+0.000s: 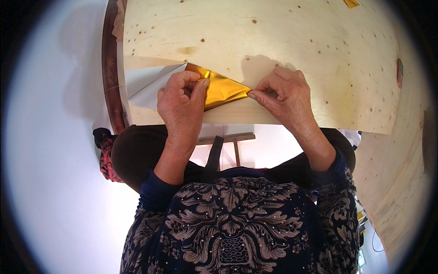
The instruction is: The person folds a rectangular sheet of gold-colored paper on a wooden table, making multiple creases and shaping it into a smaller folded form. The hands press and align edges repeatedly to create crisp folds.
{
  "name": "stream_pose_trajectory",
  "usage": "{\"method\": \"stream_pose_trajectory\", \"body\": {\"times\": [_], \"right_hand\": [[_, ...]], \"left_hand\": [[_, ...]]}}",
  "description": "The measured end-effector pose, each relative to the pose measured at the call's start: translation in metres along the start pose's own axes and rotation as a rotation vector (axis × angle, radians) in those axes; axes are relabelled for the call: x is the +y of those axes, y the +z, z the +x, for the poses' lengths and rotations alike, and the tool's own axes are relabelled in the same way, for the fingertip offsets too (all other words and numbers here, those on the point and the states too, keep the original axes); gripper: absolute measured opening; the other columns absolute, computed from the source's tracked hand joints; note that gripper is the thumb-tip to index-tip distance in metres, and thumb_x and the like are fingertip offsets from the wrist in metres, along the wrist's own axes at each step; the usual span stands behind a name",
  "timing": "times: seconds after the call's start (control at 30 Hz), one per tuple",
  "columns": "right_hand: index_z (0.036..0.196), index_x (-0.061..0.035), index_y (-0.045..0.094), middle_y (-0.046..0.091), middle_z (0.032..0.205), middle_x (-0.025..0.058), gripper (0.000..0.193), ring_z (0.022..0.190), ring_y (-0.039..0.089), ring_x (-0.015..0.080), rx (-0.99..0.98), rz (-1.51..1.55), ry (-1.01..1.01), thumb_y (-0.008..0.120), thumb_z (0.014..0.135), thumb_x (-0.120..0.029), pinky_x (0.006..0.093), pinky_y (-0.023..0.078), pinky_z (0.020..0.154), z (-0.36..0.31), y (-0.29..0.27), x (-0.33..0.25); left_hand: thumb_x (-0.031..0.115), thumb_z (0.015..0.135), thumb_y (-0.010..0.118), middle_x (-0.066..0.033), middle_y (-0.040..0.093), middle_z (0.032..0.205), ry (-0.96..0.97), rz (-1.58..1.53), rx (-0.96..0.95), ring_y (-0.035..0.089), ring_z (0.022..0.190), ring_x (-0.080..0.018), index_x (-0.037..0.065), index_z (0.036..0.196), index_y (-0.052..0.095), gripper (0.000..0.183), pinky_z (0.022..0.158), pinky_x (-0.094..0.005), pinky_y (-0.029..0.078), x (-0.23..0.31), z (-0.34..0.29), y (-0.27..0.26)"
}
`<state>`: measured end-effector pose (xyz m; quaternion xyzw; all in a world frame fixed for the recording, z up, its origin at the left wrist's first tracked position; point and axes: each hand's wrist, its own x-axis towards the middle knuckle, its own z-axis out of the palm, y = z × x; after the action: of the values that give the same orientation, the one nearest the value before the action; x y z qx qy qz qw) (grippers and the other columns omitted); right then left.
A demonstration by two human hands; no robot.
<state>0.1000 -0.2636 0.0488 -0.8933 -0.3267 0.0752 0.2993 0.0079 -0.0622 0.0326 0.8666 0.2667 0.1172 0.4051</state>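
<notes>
A sheet of gold foil paper [223,88] lies partly folded near the front edge of the wooden board, its shiny side up and narrowing to a point on the right. Its pale backing shows in a folded flap at the left. My left hand [185,93] pinches a raised fold of the paper between thumb and forefinger. At the pointed right tip, my right hand [285,93] grips the paper between thumb and fingertip. Both hands hold the same sheet, and the paper under the left palm is hidden.
The pale wooden board [273,41] has knots and stains. Another small gold piece [351,3] lies at its far right edge. A dark red wooden rail [112,68] runs along the left side, and a small reddish object [399,73] sits at the right edge.
</notes>
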Motion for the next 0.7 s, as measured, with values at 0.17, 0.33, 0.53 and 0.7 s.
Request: {"method": "stream_pose_trajectory", "body": {"times": [0.17, 0.33, 0.53, 0.7], "right_hand": [[0.072, -0.0104, 0.065, 0.059, 0.068, 0.0004, 0.020, 0.063, 0.058, 0.0181, 0.012, 0.025, -0.008, 0.083, 0.071, -0.018, 0.0325, 0.039, 0.069, 0.000, 0.002, 0.001], [0.090, -0.0133, 0.069, 0.057, 0.074, 0.0018, 0.025, 0.070, 0.056, 0.0217, 0.070, 0.007, -0.004, 0.082, 0.071, -0.022, 0.0354, 0.039, 0.068, -0.007, 0.003, -0.002], [0.126, -0.0063, 0.064, 0.052, 0.072, 0.0027, 0.062, 0.065, 0.050, 0.0213, 0.144, 0.016, -0.223, 0.082, 0.067, -0.011, 0.0361, 0.037, 0.064, -0.049, 0.015, -0.026], [0.130, -0.0049, 0.061, 0.046, 0.069, 0.0008, 0.070, 0.061, 0.047, 0.0176, 0.136, -0.001, -0.207, 0.083, 0.064, -0.011, 0.0343, 0.034, 0.062, -0.054, 0.029, -0.021]], "left_hand": [[0.009, 0.078, 0.080, -0.0017, 0.066, 0.073, -0.006, 0.016, 0.007, 0.057, 0.067, -0.0169, 0.010, 0.092, 0.066, 0.019, 0.072, -0.0311, 0.043, 0.001, 0.001, -0.001], [0.008, 0.078, 0.080, -0.0016, 0.066, 0.073, -0.068, -0.017, -0.008, 0.055, 0.068, -0.0162, 0.009, 0.092, 0.067, 0.019, 0.070, -0.0304, 0.045, 0.003, -0.001, 0.000], [0.004, 0.080, 0.078, -0.0015, 0.064, 0.073, -0.120, -0.103, -0.027, 0.055, 0.065, -0.0106, 0.006, 0.092, 0.065, 0.018, 0.066, -0.0259, 0.047, 0.005, 0.000, -0.002], [0.004, 0.082, 0.077, -0.0023, 0.063, 0.077, -0.173, -0.149, -0.035, 0.056, 0.065, -0.0077, 0.005, 0.093, 0.064, 0.017, 0.062, -0.0218, 0.048, 0.005, -0.003, -0.004]]}}
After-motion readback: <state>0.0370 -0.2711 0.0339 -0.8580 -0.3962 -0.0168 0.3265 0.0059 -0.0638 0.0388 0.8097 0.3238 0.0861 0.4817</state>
